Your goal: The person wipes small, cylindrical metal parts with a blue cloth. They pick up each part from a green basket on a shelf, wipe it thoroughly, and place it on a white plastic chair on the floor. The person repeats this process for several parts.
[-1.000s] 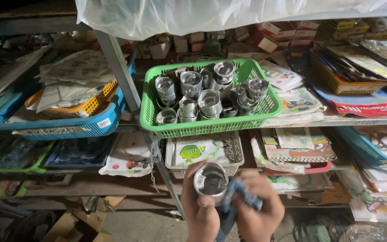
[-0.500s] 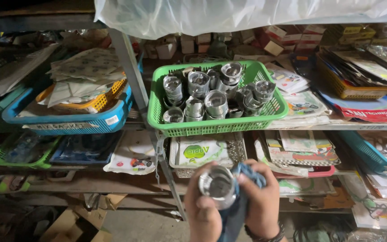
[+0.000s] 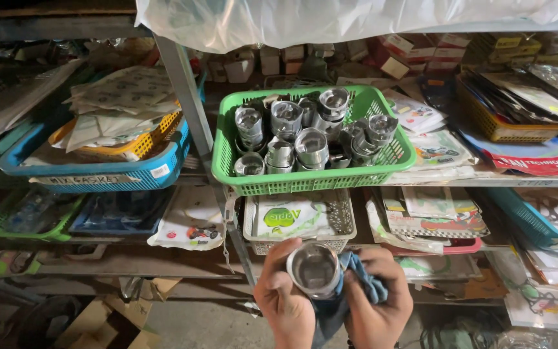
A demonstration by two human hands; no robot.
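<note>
Across the far shelf (image 3: 421, 184) we see a green basket (image 3: 382, 161) of metal pistons; nearer, our left hand (image 3: 285, 304) is closed round a piston (image 3: 314, 269), open end up, our right hand (image 3: 376, 304) pressing a blue cloth (image 3: 363, 278) against its right side.

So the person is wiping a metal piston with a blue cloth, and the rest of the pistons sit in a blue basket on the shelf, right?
Not quite. The head view shows the other pistons in a green basket, not a blue one. The blue basket to its left holds papers. The rest is right: the left hand holds a metal piston and the right hand holds a blue cloth against it.
</note>
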